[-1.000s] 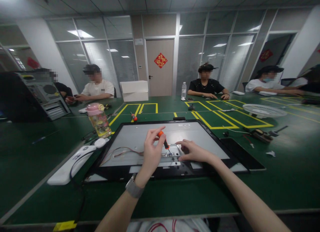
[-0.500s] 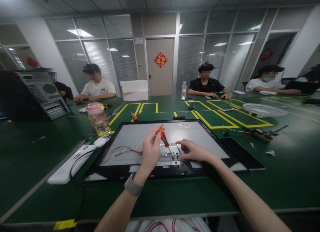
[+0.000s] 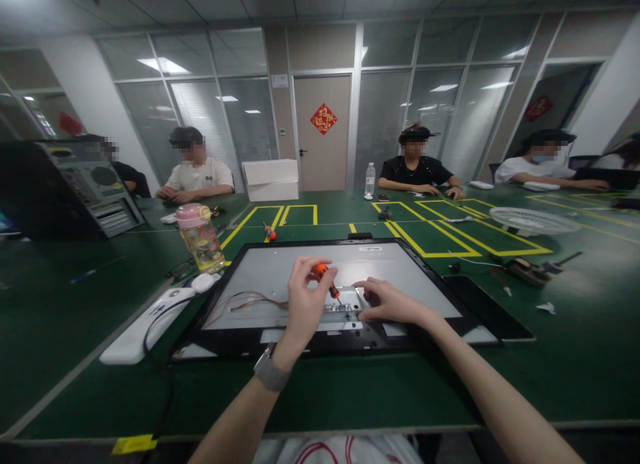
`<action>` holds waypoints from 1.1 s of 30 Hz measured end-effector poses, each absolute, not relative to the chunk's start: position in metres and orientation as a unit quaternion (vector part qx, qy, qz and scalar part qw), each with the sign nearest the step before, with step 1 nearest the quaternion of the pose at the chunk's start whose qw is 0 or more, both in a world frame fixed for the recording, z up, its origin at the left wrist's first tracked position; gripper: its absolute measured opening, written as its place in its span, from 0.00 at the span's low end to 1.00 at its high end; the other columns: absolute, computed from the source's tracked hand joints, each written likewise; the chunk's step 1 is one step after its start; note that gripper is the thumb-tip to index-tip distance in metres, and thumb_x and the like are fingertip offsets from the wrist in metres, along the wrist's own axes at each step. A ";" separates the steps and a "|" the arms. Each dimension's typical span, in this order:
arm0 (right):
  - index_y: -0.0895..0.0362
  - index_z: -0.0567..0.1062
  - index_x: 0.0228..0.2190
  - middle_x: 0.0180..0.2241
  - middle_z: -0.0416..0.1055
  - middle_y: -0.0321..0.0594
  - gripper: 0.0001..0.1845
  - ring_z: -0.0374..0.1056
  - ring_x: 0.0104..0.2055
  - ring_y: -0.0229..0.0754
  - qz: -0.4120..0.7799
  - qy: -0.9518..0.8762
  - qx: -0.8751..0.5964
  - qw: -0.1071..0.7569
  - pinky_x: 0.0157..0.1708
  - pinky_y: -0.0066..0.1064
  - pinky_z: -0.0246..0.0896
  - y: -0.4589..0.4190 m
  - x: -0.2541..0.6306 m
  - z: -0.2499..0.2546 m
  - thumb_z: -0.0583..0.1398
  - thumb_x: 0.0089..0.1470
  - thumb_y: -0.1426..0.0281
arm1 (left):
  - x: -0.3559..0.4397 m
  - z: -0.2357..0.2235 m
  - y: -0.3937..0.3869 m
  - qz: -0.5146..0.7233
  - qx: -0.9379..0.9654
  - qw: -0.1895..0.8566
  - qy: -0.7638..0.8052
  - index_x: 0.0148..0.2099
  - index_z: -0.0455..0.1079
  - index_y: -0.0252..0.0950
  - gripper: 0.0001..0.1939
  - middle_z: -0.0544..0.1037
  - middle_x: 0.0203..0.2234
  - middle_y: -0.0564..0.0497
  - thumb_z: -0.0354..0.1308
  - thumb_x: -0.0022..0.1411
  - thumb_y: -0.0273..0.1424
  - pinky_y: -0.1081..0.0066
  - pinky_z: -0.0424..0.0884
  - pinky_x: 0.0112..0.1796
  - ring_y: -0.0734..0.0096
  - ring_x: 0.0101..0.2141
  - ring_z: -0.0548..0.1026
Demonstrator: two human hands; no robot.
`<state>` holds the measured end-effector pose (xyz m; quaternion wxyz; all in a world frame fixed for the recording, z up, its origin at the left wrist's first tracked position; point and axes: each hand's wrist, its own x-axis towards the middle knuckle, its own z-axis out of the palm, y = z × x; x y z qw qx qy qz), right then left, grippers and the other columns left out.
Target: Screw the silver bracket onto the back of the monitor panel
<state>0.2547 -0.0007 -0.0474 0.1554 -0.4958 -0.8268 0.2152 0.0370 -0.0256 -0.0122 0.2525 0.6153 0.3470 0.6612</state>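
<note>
My left hand is closed around the handle of an orange and black screwdriver, thumb and fingers near its top. The screwdriver tilts, its thin shaft pointing down at a small metal bracket with holes. This bracket sits on the grey back of a black-framed display panel lying flat. At the bracket's right end, my right hand has its thumb and bent index finger on the metal; its other fingers are curled and partly hidden. A thin bundle of wires runs left from the bracket. The screw contact is too small to make out.
Left of the panel are a white power strip and a pink-lidded bottle. A red screwdriver lies behind it. To the right are a black slab and a dark tool. Several people sit across the green table.
My left fingers have shifted on the screwdriver handle, with the thumb now across its side and the index finger bent over the top. My right hand stays at the bracket.
</note>
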 end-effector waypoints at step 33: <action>0.55 0.69 0.55 0.36 0.68 0.40 0.36 0.66 0.40 0.48 0.215 -0.830 -0.491 0.157 0.42 0.37 0.60 0.002 0.257 -0.051 0.68 0.46 0.58 | 0.031 -0.007 -0.022 0.638 0.589 0.391 0.305 0.50 0.75 0.35 0.16 0.80 0.38 0.45 0.53 0.64 0.34 0.65 0.69 0.48 0.65 0.42 0.77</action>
